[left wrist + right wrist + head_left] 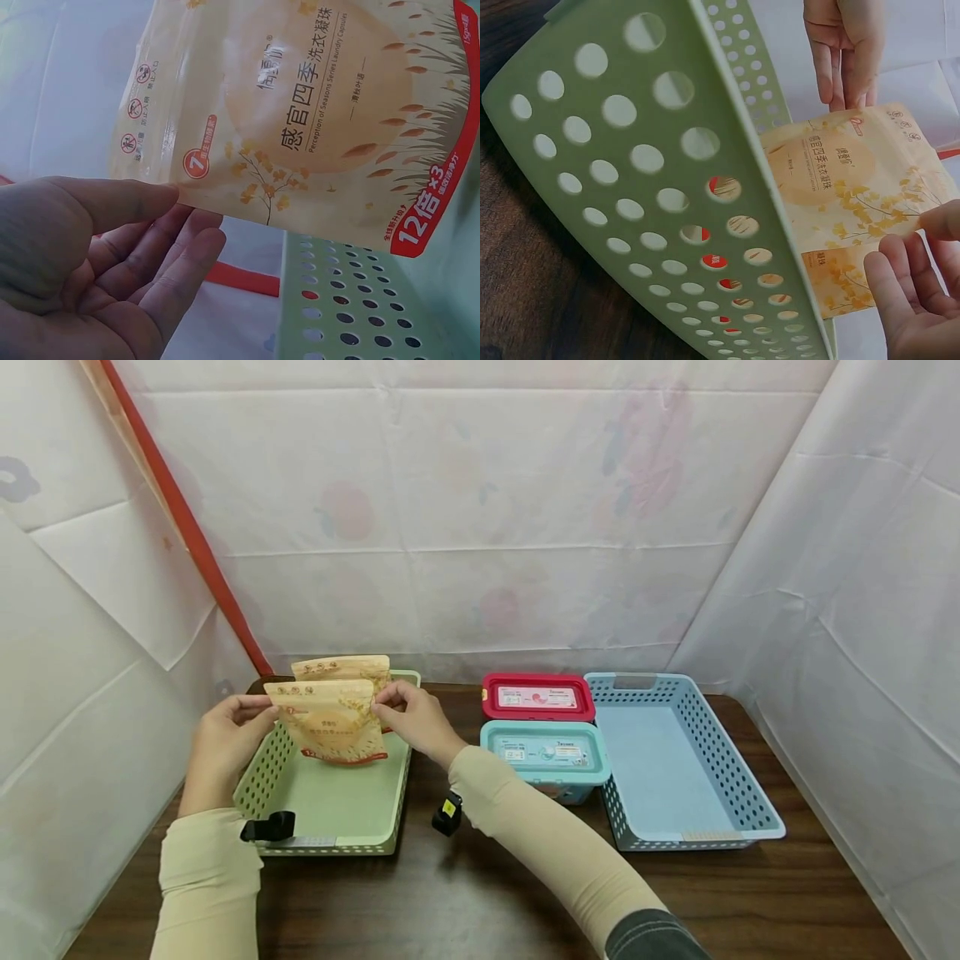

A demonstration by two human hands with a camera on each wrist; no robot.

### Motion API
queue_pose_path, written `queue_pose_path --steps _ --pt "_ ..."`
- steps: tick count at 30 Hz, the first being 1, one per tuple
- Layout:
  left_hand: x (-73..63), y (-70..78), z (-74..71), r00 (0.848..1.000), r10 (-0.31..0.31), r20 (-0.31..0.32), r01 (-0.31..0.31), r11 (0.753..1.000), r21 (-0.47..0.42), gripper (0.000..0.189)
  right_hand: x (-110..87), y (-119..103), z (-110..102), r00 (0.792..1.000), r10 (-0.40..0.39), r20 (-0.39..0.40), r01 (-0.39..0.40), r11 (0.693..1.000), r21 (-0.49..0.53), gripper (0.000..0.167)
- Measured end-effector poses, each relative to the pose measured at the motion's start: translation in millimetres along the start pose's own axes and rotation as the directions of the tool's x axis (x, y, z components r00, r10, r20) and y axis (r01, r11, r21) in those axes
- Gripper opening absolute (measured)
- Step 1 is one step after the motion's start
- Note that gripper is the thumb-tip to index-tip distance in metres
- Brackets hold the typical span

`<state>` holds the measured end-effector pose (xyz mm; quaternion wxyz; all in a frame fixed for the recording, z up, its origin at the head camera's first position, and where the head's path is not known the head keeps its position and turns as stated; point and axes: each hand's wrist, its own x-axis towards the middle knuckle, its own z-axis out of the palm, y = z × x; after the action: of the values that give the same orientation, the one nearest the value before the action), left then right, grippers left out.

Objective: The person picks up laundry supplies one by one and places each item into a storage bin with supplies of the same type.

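Observation:
A yellow pouch of laundry capsules [330,722] hangs upright over the green basket [337,810], its red-edged bottom facing down. My left hand [228,743] pinches its upper left edge between thumb and fingers, as the left wrist view shows on the pouch [315,112]. On the opposite side edge, my right hand [420,720] pinches the same pouch. Behind it a second yellow pouch [341,667] stands at the basket's far end, mostly hidden. The right wrist view shows the front pouch [840,165] beyond the basket's perforated wall [645,157].
Right of the green basket sit a red lidded box [537,697] and a light-blue lidded box [546,753]. A blue basket [675,768] stands farther right on the dark wooden table [495,902]. White curtains [465,527] enclose the back and sides.

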<state>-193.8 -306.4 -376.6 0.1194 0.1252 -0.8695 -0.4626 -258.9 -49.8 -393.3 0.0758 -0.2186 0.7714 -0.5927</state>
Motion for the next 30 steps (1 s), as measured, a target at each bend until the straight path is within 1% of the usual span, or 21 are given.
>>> queue_pose_path --steps 4,12,23,27,30 --pt "-0.6 -0.6 0.2 1.000 -0.001 0.009 0.001 1.000 0.009 0.043 -0.4 2 0 1.000 0.004 0.017 -0.004 1.000 0.003 0.004" --pt "-1.3 -7.4 0.0 0.998 -0.003 0.059 0.003 1.000 0.012 0.046 -1.1 8 2 0.999 0.012 0.033 -0.012 1.000 -0.009 0.004" --pt "1.0 -9.7 -0.3 0.995 -0.035 0.096 0.037 0.999 -0.014 0.048 0.1 13 4 0.999 0.033 0.024 -0.032 0.999 -0.025 0.006" --pt "0.6 -10.7 -1.5 0.994 -0.029 0.107 0.031 0.999 -0.022 0.049 0.7 14 4 0.999 0.040 0.027 -0.040 0.999 -0.021 0.005" --pt "0.5 -11.8 -2.1 0.993 -0.014 0.113 0.015 1.000 -0.012 0.051 0.6 14 4 0.999 0.045 0.026 -0.044 0.999 -0.014 0.005"
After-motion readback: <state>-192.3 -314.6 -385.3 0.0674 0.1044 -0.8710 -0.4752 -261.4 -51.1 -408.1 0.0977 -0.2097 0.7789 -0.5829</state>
